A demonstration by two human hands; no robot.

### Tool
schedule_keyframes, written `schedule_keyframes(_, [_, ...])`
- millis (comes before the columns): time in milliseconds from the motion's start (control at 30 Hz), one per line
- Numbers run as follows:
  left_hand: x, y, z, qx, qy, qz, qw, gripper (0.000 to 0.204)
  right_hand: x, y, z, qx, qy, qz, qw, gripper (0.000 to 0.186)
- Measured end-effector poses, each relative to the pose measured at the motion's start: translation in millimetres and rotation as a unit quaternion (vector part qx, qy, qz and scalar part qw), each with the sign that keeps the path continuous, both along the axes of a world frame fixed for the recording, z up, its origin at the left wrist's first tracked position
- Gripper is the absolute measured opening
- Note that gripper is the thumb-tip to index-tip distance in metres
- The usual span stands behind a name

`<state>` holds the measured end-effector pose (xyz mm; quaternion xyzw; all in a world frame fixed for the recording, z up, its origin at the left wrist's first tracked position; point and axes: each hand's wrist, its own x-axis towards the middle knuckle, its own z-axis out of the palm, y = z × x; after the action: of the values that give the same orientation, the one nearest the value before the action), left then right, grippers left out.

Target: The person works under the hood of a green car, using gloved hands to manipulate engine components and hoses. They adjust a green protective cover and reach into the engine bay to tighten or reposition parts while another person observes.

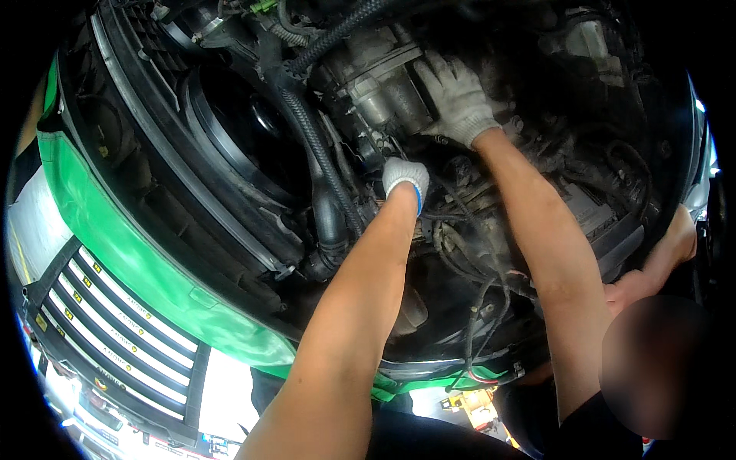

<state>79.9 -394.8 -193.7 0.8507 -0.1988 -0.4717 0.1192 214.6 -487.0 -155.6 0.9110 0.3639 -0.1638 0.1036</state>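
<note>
The fingers (442, 74) of the right hand (460, 103) are extended and slightly spread, closed around nothing visible, with the palm side against or just beside the right flank of a grey metal housing (405, 100); contact cannot be told for sure. The fingers of the left hand (403, 173) are hidden among parts just near of that housing, so I cannot tell whether they grip anything. Both hands wear pale knit gloves, the left cuff edged in blue. The bare forearms reach in from the near side, the right one slanting leftward, the left one rightward, and the right hand lies farther in. The housing sits in the far middle of the engine bay, right of a braided hose (313, 142). Small repeated lettering and yellow emblems mark the drawer fronts of a tool chest (123, 330) at near left, beyond a green cover (165, 253). At right is another person's bare arm (661, 261)
</note>
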Motion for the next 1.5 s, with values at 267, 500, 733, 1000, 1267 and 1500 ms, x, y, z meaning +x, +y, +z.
schedule_keyframes(267, [-1.0,-7.5,-25.4,0.015,0.101,0.096,0.990,0.025,1.9,-0.4,3.6,-0.022,0.000,0.000,1.000,0.121])
schedule_keyframes(500, [-38.2,-42.5,-108.9,0.055,0.183,0.527,0.828,0.026,1.9,10.0,9.5,-0.036,0.004,0.010,0.999,0.120])
schedule_keyframes(733, [-38.9,-36.2,-99.8,0.073,0.032,0.228,0.970,0.022,2.0,16.9,2.9,-0.003,-0.005,0.016,1.000,0.117])
schedule_keyframes(1000, [-37.8,-24.0,-104.1,0.034,0.139,0.369,0.918,0.023,2.0,19.7,11.9,-0.023,0.007,0.010,1.000,0.121])
schedule_keyframes(1267, [-39.1,-38.5,-104.5,-0.020,0.161,0.617,0.770,0.026,2.0,3.5,2.6,-0.019,-0.005,0.004,1.000,0.114])
schedule_keyframes(1500, [-40.4,-34.6,-106.8,0.017,0.084,0.284,0.955,0.023,1.9,11.4,1.1,-0.002,-0.011,0.013,1.000,0.117])
